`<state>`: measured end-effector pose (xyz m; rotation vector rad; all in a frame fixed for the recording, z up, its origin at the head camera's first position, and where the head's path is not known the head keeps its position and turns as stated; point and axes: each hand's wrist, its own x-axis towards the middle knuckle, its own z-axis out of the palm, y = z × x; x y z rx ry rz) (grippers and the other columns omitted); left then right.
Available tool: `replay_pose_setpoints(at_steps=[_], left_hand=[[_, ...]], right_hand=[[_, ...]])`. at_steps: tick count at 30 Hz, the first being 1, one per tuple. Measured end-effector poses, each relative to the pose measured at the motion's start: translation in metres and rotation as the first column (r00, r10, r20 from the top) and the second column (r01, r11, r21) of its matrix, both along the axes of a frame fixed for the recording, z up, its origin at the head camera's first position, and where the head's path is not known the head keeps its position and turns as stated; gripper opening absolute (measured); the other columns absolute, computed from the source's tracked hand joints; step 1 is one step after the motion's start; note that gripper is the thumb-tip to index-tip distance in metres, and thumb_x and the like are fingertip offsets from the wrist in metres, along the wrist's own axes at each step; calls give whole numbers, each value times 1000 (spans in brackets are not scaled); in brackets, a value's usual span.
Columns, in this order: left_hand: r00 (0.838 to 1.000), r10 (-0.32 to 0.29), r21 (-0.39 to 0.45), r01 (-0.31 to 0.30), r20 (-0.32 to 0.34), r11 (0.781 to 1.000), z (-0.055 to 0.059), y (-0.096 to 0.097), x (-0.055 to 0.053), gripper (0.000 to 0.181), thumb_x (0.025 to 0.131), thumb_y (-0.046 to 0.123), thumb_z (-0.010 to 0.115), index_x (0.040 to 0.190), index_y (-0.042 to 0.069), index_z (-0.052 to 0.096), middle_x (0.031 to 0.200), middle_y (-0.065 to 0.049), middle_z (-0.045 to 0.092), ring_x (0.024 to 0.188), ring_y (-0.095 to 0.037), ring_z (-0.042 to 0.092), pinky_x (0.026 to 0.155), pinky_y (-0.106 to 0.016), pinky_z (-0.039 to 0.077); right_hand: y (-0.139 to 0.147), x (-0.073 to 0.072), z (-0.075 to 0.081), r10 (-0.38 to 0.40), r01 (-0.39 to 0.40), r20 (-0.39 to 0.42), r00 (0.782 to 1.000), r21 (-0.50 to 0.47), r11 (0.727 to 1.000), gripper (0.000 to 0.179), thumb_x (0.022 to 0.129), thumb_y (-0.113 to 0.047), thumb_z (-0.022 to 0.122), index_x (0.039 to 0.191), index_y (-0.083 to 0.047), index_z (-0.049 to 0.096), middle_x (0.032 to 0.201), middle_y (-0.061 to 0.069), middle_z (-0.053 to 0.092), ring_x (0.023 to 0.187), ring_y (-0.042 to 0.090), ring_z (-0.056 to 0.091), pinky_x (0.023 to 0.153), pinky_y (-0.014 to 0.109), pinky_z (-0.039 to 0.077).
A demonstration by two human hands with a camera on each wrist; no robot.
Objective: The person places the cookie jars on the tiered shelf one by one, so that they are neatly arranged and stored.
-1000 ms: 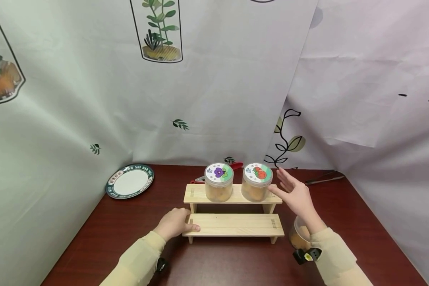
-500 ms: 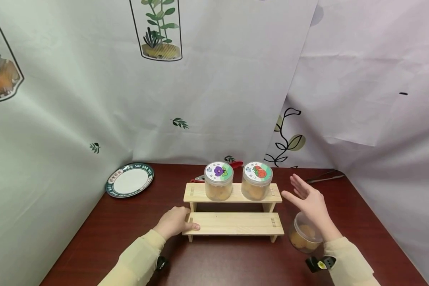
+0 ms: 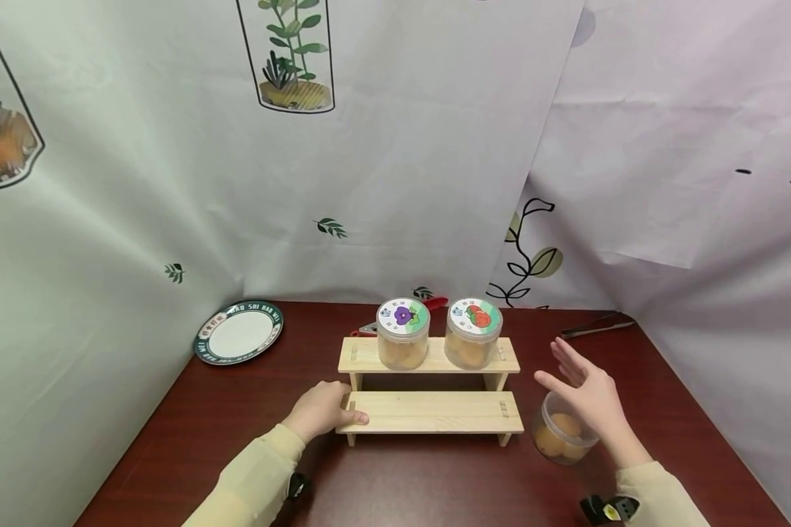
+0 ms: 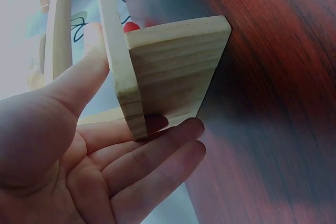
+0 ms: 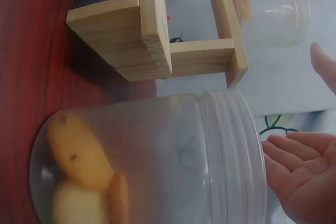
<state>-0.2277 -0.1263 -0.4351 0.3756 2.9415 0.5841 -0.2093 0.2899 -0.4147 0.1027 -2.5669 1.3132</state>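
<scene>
Behind everything we see a white cloth [image 3: 422,161] printed with plants, and before it a dark red-brown wooden surface [image 3: 409,483]. Midway between the surface's left and right edges stands a pale wooden two-step stand [image 3: 435,412]. At the back left corner we find a round white plate [image 3: 240,333] with a dark green lettered rim. Our left hand [image 3: 323,412] grips the left end of the stand's lower step, thumb on top, fingers below. Our right hand [image 3: 593,395] has a wide grip, thumb well apart from the fingers, and holds nothing. It is over a clear cylindrical plastic jar [image 3: 560,435] of golden rounded pieces, standing between the stand and the surface's right edge; we cannot tell whether they touch. On the upper step we see two lidded jars, one with a purple-pictured label [image 3: 403,318], one with a red-fruit label [image 3: 474,317]. Dark slim tongs [image 3: 596,329] lie near the back right corner, and a red-handled metal tool [image 3: 437,301], partly hidden, lies by the back edge.
</scene>
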Motion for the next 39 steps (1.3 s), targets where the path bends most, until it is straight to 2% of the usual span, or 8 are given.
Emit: replay_pose_setpoints(at_steps=[9, 18, 25, 27, 29, 32, 35, 39], left_hand=[[1000, 3, 5, -3, -11, 1000, -1, 0, 0, 49, 70, 45, 80, 94, 4, 70, 72, -2, 64, 62, -14, 52, 58, -35, 43], [1000, -2, 17, 2, -27, 1000, -3, -1, 1, 48, 69, 45, 80, 90, 4, 69, 64, 2, 57, 59, -14, 48, 54, -33, 39], [1000, 1, 22, 0, -28, 1000, -3, -1, 2, 47, 69, 45, 81, 89, 4, 69, 63, 3, 56, 59, -14, 48, 54, -33, 39], [1000, 1, 24, 0, -28, 1000, -3, -1, 2, 46, 69, 45, 81, 88, 4, 69, 63, 3, 55, 59, -14, 48, 54, -33, 39], [1000, 0, 25, 1, -28, 1000, -3, -1, 2, 46, 69, 45, 81, 88, 5, 69, 62, 3, 55, 59, -14, 48, 54, -33, 39], [1000, 2, 24, -1, -28, 1000, -4, -2, 1, 46, 69, 45, 81, 88, 5, 69, 63, 3, 56, 59, -14, 48, 54, -33, 39], [1000, 1, 23, 0, -29, 1000, -4, -2, 1, 46, 69, 45, 81, 89, 5, 69, 63, 3, 56, 59, -14, 48, 55, -33, 39], [1000, 5, 28, -4, -22, 1000, -4, -1, 1, 47, 69, 45, 80, 89, 5, 69, 63, 3, 56, 59, -14, 48, 55, -33, 39]], right_hand=[[9, 14, -1, -32, 32, -4, 999, 38, 999, 78, 82, -34, 74, 147, -16, 36, 139, 16, 48, 103, -25, 39, 81, 3, 37], [19, 29, -15, -68, 68, 3, 998, 104, 992, 86, 80, -35, 76, 150, -22, 27, 142, 15, 45, 102, -31, 33, 81, -3, 25], [24, 37, -19, -117, 108, 81, 990, 103, 989, 87, 81, -39, 74, 151, -22, 24, 144, 15, 40, 99, -33, 30, 78, -3, 26], [26, 38, -20, -128, 117, 106, 986, 107, 987, 88, 81, -41, 73, 151, -23, 23, 145, 13, 39, 100, -34, 27, 90, 8, 33], [27, 40, -23, -137, 120, 114, 984, 140, 983, 89, 81, -42, 74, 151, -22, 23, 146, 12, 39, 113, -25, 29, 99, 26, 36], [27, 42, -26, -137, 114, 112, 984, 190, 975, 91, 80, -44, 74, 151, -18, 23, 146, 13, 40, 134, 10, 36, 95, 55, 33], [27, 43, -30, -136, 111, 96, 986, 224, 968, 93, 79, -44, 74, 150, -11, 26, 144, 15, 43, 129, 42, 38, 92, 56, 34], [27, 46, -34, -135, 107, 105, 985, 237, 966, 92, 78, -44, 75, 148, -7, 29, 143, 17, 44, 126, 44, 40, 90, 56, 36]])
